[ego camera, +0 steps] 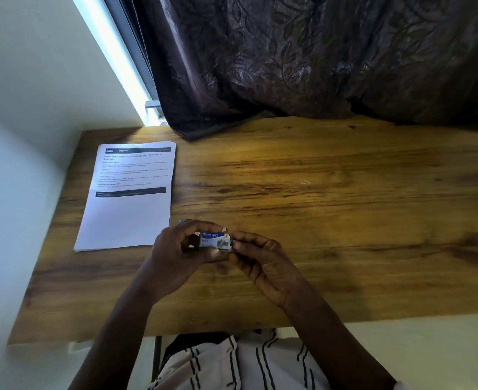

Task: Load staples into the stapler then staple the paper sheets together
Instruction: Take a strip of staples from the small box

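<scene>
A small blue and white staple box (214, 241) is held above the wooden table (330, 220), near its front edge. My left hand (176, 254) grips the box's left end, fingers curled over the top. My right hand (263, 261) pinches its right end with thumb and fingertips. A stack of printed paper sheets (128, 201) lies flat on the table's left side, just beyond my left hand. No stapler shows in this view; a dark bit under my left fingers is unclear.
A dark patterned curtain (316, 60) hangs down to the table's far edge. A white wall (21, 136) runs along the table's left side. A small bent piece of wire (304, 182) lies mid-table on the right.
</scene>
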